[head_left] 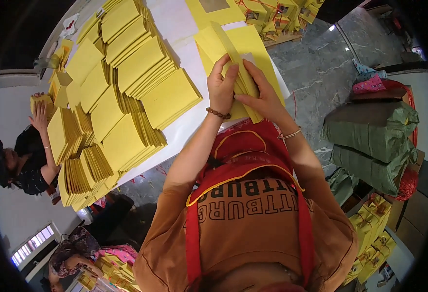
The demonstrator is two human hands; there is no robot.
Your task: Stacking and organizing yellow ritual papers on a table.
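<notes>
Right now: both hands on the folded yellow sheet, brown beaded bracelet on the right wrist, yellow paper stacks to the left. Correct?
No, one slip: the head view shows the brown beaded bracelet on the left wrist, not the right. The rest stands: left hand and right hand on the folded yellow sheet, yellow paper stacks to the left.

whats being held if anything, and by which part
A folded yellow sheet, between the left hand and right hand, by its long sides around the middle.
</notes>
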